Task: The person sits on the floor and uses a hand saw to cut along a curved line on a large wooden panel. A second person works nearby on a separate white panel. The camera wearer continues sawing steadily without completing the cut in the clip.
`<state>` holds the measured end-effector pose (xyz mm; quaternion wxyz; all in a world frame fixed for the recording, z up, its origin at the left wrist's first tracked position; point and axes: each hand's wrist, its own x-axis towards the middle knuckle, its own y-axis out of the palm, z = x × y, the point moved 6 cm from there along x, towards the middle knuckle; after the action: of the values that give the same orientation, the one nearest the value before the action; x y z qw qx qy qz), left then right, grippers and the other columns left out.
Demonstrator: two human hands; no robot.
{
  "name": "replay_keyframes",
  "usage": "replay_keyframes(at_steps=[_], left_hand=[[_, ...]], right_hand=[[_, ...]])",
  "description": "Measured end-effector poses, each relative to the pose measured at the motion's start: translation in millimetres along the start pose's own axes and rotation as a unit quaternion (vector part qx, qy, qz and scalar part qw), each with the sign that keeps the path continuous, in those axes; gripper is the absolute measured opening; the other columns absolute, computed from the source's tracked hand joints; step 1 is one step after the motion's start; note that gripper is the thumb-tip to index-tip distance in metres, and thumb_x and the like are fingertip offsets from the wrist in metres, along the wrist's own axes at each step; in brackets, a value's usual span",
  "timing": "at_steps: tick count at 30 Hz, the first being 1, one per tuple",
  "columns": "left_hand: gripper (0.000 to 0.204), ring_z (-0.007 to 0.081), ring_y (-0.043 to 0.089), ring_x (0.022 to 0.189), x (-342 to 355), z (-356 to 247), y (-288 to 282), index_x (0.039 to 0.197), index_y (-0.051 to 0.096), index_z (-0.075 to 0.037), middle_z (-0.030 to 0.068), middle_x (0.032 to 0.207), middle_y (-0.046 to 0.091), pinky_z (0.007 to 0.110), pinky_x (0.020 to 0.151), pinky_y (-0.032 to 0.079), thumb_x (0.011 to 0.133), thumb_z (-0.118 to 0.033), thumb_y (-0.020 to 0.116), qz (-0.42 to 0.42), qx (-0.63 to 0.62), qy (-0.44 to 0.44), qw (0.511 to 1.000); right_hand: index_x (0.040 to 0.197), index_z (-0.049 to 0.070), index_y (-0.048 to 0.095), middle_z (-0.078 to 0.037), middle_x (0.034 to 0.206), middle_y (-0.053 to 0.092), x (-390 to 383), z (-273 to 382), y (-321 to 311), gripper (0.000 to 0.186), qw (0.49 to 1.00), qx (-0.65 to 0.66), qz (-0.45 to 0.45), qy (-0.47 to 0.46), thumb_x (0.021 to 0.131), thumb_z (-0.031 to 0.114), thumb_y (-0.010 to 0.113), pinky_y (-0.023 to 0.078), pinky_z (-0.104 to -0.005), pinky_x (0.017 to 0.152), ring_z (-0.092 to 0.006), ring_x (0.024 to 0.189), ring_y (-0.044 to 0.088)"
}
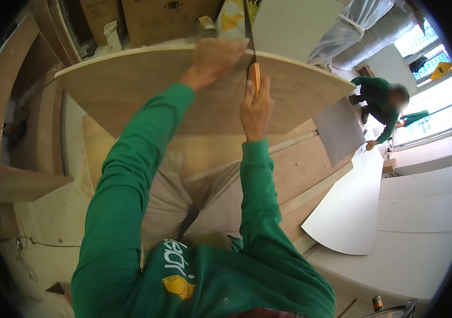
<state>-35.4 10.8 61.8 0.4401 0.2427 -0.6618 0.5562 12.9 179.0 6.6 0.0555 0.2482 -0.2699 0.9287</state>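
A large plywood board [141,87] stands on edge across in front of me, its pale upper edge bowed by the lens. My left hand [216,59] is closed over that upper edge, beside the saw; its fingertips are partly hidden. In my right hand [256,110] is the handle of a hand saw [255,77], orange and black. The dark narrow blade points up and away, crossing the board's top edge just right of my left hand. Both of my arms reach forward in green sleeves.
At the right another person [379,100] in green bends over a long white sheet [348,212]. Cardboard boxes [167,24] stand behind the board. A wooden frame [51,127] is at the left, a cable [51,244] on the floor. Plastic-wrapped rolls [374,37] lie far right.
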Motion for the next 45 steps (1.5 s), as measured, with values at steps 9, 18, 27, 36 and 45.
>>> replay_keyframes(at_steps=[9,18,27,36,45], left_hand=[[0.055,0.0313,0.067,0.05,-10.5,8.3,7.3,0.072,0.071,-0.015,0.0106,0.058,0.066,0.045,0.048,0.051,0.117,-0.042,0.055,-0.045,0.001,-0.023,0.999],[0.058,0.0315,0.067,0.051,-0.1,0.5,3.9,0.069,0.069,-0.013,0.0096,0.058,0.067,0.045,0.048,0.052,0.117,-0.043,0.055,-0.004,0.01,-0.023,1.0],[0.052,0.0314,0.067,0.051,-8.0,2.7,3.7,0.076,0.073,-0.014,0.0099,0.058,0.068,0.044,0.049,0.053,0.116,-0.043,0.057,-0.017,0.011,-0.039,0.999],[0.051,0.0305,0.068,0.05,-3.8,-2.0,0.1,0.074,0.073,-0.016,0.0094,0.058,0.068,0.044,0.049,0.053,0.117,-0.041,0.057,-0.023,-0.012,-0.017,1.0],[0.056,0.0299,0.064,0.046,-11.2,-0.3,2.5,0.069,0.071,-0.014,0.0082,0.054,0.064,0.043,0.048,0.052,0.116,-0.042,0.057,-0.049,0.004,-0.031,0.998]], right_hand=[[0.15,-0.003,0.06,-0.024,0.12,0.076,-220.7,-26.8,-105.7,0.038,0.992,-0.003,0.078,0.099,0.117,0.015,0.056,0.058,-0.04,0.087,-0.0354,0.101,0.075],[0.139,-0.004,0.059,-0.032,0.106,0.069,-11.1,-0.2,-5.4,0.039,0.999,0.005,0.032,0.035,0.118,0.029,0.059,0.051,-0.0544,0.083,-0.0539,0.1,0.066],[0.152,-0.002,0.06,-0.024,0.13,0.073,-220.8,-27.1,-108.0,0.038,0.979,0.025,0.106,0.172,0.118,0.015,0.053,0.057,-0.0437,0.102,-0.0312,0.119,0.072],[0.134,0.001,0.059,-0.031,0.098,0.068,-15.6,-5.0,-7.9,0.029,1.0,-0.013,0.02,0.015,0.116,0.024,0.061,0.049,-0.0544,0.07,-0.0521,0.086,0.066],[0.146,-0.001,0.063,-0.022,0.112,0.074,-210.7,-18.8,-103.9,0.034,0.992,0.006,0.077,0.105,0.117,0.015,0.056,0.058,-0.043,0.084,-0.0334,0.097,0.074]])
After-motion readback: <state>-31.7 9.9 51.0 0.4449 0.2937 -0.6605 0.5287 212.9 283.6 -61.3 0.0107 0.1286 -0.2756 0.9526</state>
